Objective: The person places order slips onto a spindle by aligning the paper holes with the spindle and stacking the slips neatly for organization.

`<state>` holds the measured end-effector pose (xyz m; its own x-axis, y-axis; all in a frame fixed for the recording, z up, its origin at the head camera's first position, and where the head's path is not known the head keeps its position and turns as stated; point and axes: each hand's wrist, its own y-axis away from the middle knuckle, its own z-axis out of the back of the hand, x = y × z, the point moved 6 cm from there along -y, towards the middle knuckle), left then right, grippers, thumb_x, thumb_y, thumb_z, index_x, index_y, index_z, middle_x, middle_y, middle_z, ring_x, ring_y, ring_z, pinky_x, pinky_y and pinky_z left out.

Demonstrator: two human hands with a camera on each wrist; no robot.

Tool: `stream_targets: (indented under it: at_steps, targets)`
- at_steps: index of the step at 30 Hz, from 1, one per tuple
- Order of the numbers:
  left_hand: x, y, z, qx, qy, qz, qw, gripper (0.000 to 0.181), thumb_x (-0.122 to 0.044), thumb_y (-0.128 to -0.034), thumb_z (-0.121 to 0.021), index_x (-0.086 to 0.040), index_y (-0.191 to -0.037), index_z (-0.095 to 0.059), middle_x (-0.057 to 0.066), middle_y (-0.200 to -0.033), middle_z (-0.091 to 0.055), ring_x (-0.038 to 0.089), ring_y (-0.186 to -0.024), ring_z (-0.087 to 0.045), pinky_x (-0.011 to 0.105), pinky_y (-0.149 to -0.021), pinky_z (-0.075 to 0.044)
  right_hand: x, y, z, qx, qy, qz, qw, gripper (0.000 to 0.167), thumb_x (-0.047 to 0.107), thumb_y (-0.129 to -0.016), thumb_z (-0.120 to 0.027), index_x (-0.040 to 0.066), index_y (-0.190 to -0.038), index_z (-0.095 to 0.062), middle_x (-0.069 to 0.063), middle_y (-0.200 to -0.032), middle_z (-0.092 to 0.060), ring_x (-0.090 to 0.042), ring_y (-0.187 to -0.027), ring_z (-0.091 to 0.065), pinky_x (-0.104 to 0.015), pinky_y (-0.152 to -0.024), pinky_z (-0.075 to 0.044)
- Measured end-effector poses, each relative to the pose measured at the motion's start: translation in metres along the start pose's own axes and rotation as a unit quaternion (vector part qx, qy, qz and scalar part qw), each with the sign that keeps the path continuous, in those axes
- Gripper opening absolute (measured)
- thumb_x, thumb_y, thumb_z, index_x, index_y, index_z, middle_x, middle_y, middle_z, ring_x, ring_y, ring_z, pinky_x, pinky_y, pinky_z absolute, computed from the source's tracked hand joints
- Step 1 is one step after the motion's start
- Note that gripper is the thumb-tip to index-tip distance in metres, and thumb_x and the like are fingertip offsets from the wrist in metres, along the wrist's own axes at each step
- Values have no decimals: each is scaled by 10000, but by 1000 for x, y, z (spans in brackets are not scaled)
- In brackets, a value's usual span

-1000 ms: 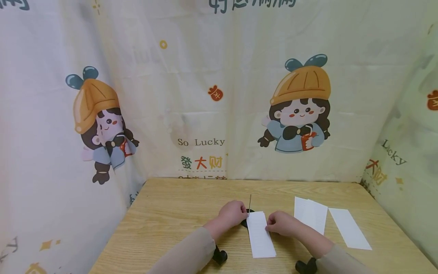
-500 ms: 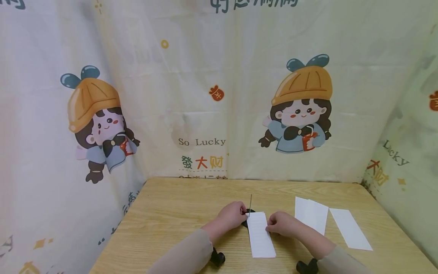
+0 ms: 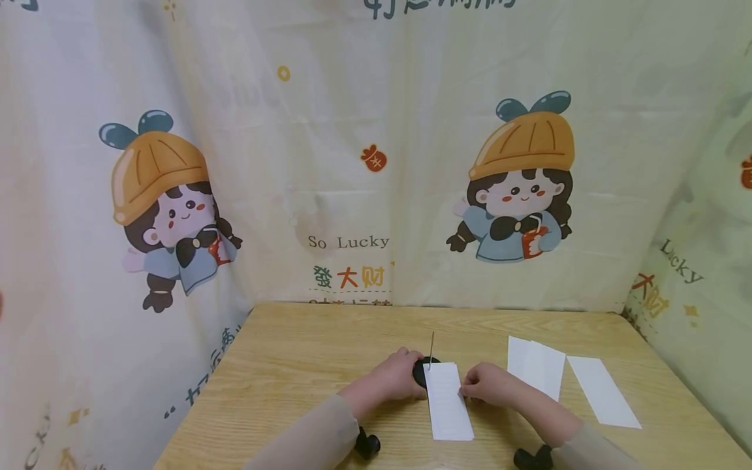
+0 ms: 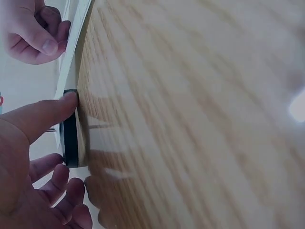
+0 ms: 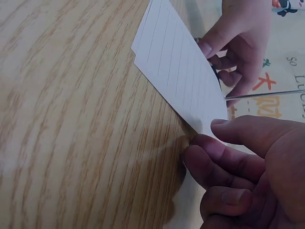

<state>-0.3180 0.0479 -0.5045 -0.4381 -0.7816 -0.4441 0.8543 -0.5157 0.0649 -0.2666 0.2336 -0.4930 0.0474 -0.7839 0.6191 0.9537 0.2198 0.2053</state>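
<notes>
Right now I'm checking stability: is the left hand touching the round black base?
Touching: the left wrist view shows the left hand with its thumb on the round black base.

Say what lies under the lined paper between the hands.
Beneath the paper, the black base shows in part, and an edge of a second sheet peeks out. The rest of both, and any further sheets, are covered.
</notes>
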Motion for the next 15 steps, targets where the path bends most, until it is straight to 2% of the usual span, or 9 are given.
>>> stream_targets:
  at_steps: [8,15]
  targets:
    - [-5,4,-4,11,-287,128,9995,829,-517,-699,-847,-177,-1390,-540,38,-1164,-540,169,-979,-523,322,-836,-475,-6,3,-4,82,-130,99,9998,231,224,-931,-686,114,-729,-669,11,-629,-591,-119,-563,-465,-275,-522,-387]
    - [-14,13,-3,42,-770,267,9967,841,-354,-748,-791,-131,-1476,-434,88,-1297,-508,236,-1091,-501,398,-895,-458,-5,5,-5,159,-165,239,9995,239,258,-944,-666,117,-752,-677,7,-633,-588,-132,-565,-459,-281,-520,-377]
